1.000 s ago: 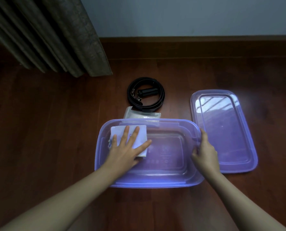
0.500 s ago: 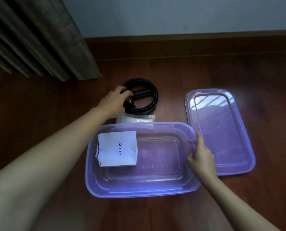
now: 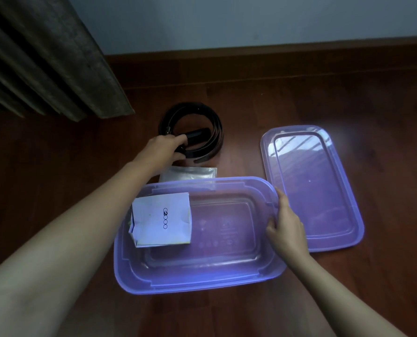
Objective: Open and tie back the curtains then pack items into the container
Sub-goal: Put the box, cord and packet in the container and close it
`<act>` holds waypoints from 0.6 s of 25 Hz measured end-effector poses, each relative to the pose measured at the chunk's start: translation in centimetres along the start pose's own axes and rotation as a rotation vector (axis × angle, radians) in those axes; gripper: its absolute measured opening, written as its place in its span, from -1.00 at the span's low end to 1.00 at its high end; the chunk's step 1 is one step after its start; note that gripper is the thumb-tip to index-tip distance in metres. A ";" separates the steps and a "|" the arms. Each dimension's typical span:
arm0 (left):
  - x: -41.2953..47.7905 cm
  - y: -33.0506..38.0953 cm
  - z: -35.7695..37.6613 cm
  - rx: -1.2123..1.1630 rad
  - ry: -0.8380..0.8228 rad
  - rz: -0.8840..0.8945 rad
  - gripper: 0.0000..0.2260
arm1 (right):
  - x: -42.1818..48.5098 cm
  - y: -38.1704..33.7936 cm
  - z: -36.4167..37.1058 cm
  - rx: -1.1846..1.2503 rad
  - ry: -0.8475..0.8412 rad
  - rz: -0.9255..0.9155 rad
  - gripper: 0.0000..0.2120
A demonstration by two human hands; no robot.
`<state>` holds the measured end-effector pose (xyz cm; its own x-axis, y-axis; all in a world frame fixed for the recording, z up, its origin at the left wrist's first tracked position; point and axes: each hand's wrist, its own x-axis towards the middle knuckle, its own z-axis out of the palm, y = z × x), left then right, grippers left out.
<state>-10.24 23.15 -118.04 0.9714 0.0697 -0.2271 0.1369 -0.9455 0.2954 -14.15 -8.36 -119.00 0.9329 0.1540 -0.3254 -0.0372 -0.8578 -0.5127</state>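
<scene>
A translucent purple container (image 3: 202, 280) stands open on the wooden floor. A white paper packet (image 3: 162, 220) lies in its left end. Beyond the container's far rim lies a coiled black belt (image 3: 202, 122), and my left hand (image 3: 165, 150) is closed on the belt's near left side. A silvery plastic pouch (image 3: 190, 173) lies flat between the belt and the container. My right hand (image 3: 286, 227) grips the container's right rim.
The purple lid (image 3: 309, 188) lies flat on the floor to the right of the container. A grey-brown curtain (image 3: 44, 57) hangs at the upper left, down to the floor. A wooden skirting board and a pale wall run along the back.
My left hand left the white packet in the container, reached forward to the belt and has closed its fingers on it. My right hand stayed on the container's rim.
</scene>
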 end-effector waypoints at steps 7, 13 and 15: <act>-9.1 4.6 -3.8 0.020 0.256 0.527 -0.79 | 0.0 0.4 -0.1 0.542 -0.005 -0.063 -0.63; -12.1 8.5 -1.1 0.496 0.170 0.769 -0.85 | 0.6 1.0 0.0 0.714 -0.056 -0.015 -0.65; -12.3 9.7 0.7 0.533 0.010 0.779 -0.89 | 0.6 0.9 0.0 0.705 -0.046 -0.015 -0.66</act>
<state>-21.04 12.88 -113.06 0.7539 -0.6428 -0.1358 -0.6560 -0.7476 -0.1034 -13.63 -9.07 -119.63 0.9198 0.1971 -0.3394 -0.2619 -0.3358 -0.9048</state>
